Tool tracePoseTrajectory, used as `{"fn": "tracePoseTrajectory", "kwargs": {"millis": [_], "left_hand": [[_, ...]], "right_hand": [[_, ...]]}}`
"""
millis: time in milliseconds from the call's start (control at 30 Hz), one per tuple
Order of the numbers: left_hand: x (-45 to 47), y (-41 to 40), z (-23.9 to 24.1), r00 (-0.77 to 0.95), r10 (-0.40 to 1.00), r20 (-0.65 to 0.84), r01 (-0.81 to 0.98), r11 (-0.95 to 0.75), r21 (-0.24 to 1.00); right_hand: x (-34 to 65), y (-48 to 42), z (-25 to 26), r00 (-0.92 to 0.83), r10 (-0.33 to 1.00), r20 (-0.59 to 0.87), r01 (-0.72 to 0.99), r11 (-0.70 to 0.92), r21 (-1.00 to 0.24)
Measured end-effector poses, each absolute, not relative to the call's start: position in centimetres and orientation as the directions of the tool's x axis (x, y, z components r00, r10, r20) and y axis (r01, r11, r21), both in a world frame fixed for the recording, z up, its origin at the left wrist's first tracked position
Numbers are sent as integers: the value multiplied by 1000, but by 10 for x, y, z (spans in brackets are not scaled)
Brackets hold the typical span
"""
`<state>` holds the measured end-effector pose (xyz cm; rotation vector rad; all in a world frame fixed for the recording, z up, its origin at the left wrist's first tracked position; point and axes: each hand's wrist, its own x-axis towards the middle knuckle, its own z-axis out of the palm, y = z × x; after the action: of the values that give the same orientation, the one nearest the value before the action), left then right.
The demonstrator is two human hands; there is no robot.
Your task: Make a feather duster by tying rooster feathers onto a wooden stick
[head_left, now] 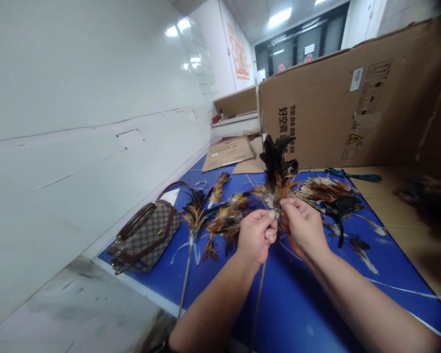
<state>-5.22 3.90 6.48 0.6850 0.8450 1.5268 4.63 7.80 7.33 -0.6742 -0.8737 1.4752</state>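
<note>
A bundle of black and brown feathers stands upright at the top of a thin stick, like a feather duster. My left hand is closed, thumb and fingers pinched at the base of the bundle where it meets the stick. Beside it, my right hand is closed too, its fingertips pinching the quill ends of the feathers. The exact grip point is partly hidden by the fingers. To the left, a second feathered stick lies on the blue table, with a pale ribbon near its feathers.
Loose brown feathers lie left of my hands, and another feather pile lies right. A patterned handbag rests by the white wall. A large cardboard box stands behind; a green cord lies before it.
</note>
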Motion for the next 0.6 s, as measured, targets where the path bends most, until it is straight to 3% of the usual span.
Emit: {"fn": "tracePoseTrajectory", "kwargs": {"millis": [100, 200, 600], "left_hand": [[-53, 38, 68, -126, 992, -21, -559, -53, 827], [-54, 37, 72, -156, 988, -10, -535, -76, 841], [-58, 42, 71, -350, 935, 51, -318, -170, 933]], "right_hand": [[49, 78, 78, -214, 976, 38, -628, -107, -771], [49, 80, 77, -219, 976, 15, -617, -127, -777], [51, 76, 70, -143, 981, 129, -346, 73, -935]]}}
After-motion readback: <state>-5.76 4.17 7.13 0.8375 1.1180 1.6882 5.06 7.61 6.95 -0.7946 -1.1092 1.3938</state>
